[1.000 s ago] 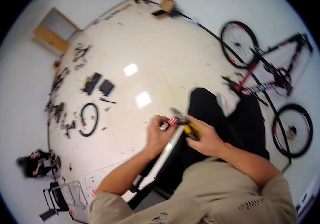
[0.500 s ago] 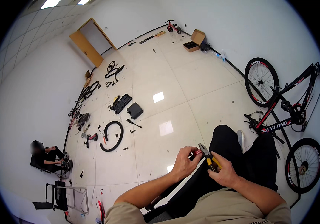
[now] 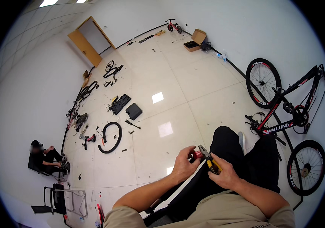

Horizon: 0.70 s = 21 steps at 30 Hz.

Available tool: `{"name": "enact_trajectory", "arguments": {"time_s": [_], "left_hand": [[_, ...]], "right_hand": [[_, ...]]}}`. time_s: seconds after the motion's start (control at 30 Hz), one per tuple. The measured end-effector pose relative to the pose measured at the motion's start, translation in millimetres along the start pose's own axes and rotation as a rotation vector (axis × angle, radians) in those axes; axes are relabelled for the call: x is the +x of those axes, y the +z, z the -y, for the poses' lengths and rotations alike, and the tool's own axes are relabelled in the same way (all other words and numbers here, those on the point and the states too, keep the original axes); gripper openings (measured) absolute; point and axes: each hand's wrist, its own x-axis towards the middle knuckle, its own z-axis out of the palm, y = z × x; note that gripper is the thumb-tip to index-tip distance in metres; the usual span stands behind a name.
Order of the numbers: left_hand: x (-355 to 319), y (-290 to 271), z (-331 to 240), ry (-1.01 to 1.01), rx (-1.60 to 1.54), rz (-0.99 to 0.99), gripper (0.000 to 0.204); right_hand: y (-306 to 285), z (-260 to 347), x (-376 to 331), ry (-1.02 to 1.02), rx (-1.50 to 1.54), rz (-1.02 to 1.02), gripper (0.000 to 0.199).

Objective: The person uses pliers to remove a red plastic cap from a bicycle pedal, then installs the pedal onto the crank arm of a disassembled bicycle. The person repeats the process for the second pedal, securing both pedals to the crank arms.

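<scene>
Pliers work beside the left knee (image 3: 225, 137): your left hand (image 3: 185, 166) pinches a red ribbed cylinder (image 3: 197, 154) between thumb and fingers, while your right hand (image 3: 225, 173) is wrapped around yellow-handled combination pliers (image 3: 208, 158). The cylinder sits in the air just beside the tool's head; whether the jaws bite it or merely lie alongside cannot be told. For a clean hold, set them squarely across the piece, squeeze gradually so the ribs are not crushed, and keep your left fingertips clear of the closing steel. Bracing both wrists should help. A slip could send so small a part onto the tile floor (image 3: 185, 81), where a black bicycle frame (image 3: 280, 108) stands along the right edge and loose parts lie toward the left.
</scene>
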Motion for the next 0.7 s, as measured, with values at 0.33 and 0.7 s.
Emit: {"name": "enact_trajectory", "arguments": {"time_s": [0.33, 0.7], "left_hand": [[2.6, -0.9, -0.8, -0.082, -0.006, 0.058, 0.035], [1.9, -4.3, 5.9, -0.047, 0.031, 0.040, 0.035]], "right_hand": [[-5.3, 16.9, 2.6, 0.059, 0.045, -0.122, 0.066], [-3.6, 25.0, 6.6, 0.105, -0.031, -0.061, 0.066]]}}
